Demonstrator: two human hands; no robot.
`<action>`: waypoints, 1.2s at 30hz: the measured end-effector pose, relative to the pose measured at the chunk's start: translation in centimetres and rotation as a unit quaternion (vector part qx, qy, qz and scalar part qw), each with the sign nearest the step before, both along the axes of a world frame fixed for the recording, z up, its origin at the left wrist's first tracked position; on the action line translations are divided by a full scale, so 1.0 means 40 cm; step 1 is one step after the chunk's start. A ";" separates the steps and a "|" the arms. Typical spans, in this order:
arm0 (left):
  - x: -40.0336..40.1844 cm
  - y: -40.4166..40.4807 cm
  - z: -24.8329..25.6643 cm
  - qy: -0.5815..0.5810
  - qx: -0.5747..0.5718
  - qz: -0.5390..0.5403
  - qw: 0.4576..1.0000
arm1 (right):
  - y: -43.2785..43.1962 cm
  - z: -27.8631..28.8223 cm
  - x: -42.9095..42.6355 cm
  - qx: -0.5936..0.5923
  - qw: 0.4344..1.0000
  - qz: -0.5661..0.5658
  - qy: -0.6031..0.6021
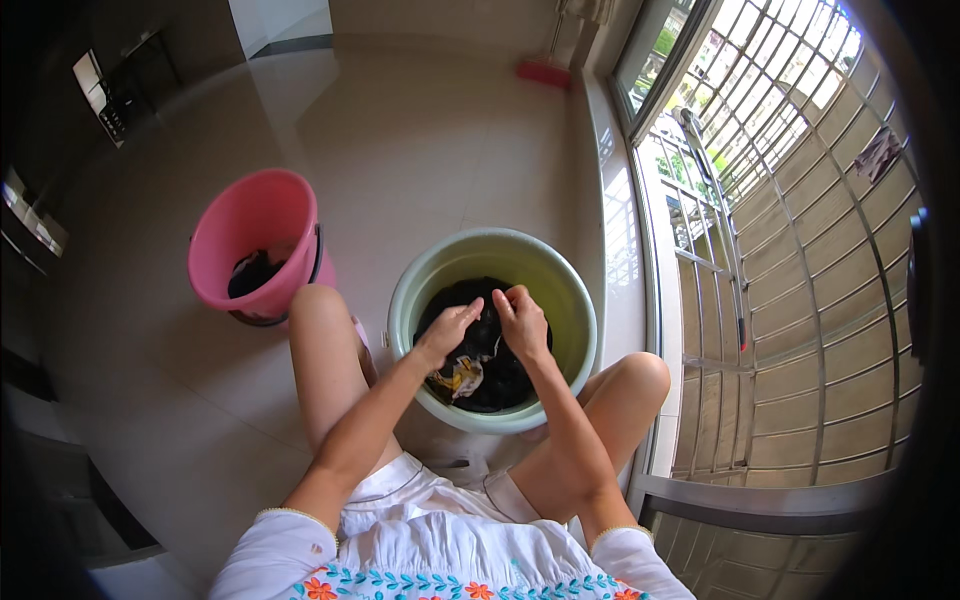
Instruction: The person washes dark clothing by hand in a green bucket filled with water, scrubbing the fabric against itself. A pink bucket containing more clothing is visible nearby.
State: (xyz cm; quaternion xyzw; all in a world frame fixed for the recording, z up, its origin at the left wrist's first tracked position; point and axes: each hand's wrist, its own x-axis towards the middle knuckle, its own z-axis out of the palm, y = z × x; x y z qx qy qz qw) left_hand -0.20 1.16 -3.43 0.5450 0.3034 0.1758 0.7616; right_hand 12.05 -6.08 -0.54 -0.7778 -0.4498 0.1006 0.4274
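Note:
Between my knees stands a round pale green plastic basin [576,300] with wet dark cloth [499,386] lying in it. A white and yellow patterned piece of cloth [466,377] shows on the dark cloth, near the basin's front left. My left hand [450,330] and my right hand [521,321] are over the middle of the basin, a little apart, thumbs towards each other. Both hands have curled fingers around the dark fabric, pinching parts of it. The fingertips are partly hidden, and the dark cloth blends together beneath them.
A pink plastic bucket [206,255] with a black handle stands beyond my left knee, holding dark cloth [256,274]. Along the right runs a raised tiled ledge [619,225] under a window with metal bars [784,202]. A red broom [544,72] stands at the far wall.

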 end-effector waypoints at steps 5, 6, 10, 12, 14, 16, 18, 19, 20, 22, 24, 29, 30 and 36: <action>-0.015 0.003 0.123 0.068 0.357 -0.088 0.928 | -0.012 0.026 0.040 -0.077 0.960 0.124 0.238; -0.016 0.001 0.118 0.072 0.358 -0.097 0.926 | -0.009 0.029 0.034 -0.083 0.937 0.170 0.292; -0.020 0.006 0.085 0.140 0.357 -0.074 0.920 | -0.019 0.027 0.040 -0.053 0.883 0.259 0.388; -0.027 0.017 0.075 0.142 0.326 -0.055 0.933 | -0.023 0.006 0.061 -0.091 0.886 0.300 0.342; -0.022 0.012 0.076 0.082 0.237 -0.051 0.967 | -0.032 -0.028 0.072 -0.164 0.892 0.319 0.274; -0.028 0.012 0.093 -0.024 0.091 -0.049 0.994 | -0.034 -0.058 0.052 -0.149 0.894 0.284 0.312; -0.033 0.016 0.099 -0.120 -0.071 -0.010 0.990 | -0.034 -0.065 0.050 -0.142 0.879 0.256 0.376; -0.037 0.016 0.110 -0.154 -0.153 0.015 0.976 | -0.035 -0.058 0.057 -0.111 0.873 0.216 0.423; -0.035 0.021 0.099 -0.192 -0.211 0.022 0.958 | -0.037 -0.050 0.063 -0.080 0.863 0.174 0.467; -0.030 0.017 0.092 -0.198 -0.239 0.036 0.950 | -0.035 -0.038 0.070 -0.031 0.858 0.068 0.509; -0.024 0.016 0.057 -0.187 -0.251 0.044 0.949 | -0.027 -0.055 0.084 0.014 0.842 0.030 0.538; 0.000 0.020 -0.066 -0.152 -0.174 0.098 0.968 | -0.013 -0.008 -0.007 0.105 0.966 0.127 0.199; 0.005 0.012 -0.064 -0.138 -0.214 0.088 0.963 | -0.016 -0.002 -0.032 0.112 0.974 0.147 0.128; 0.041 -0.049 -0.079 -0.107 -0.361 0.085 0.923 | -0.022 -0.008 -0.112 0.030 0.986 0.111 -0.120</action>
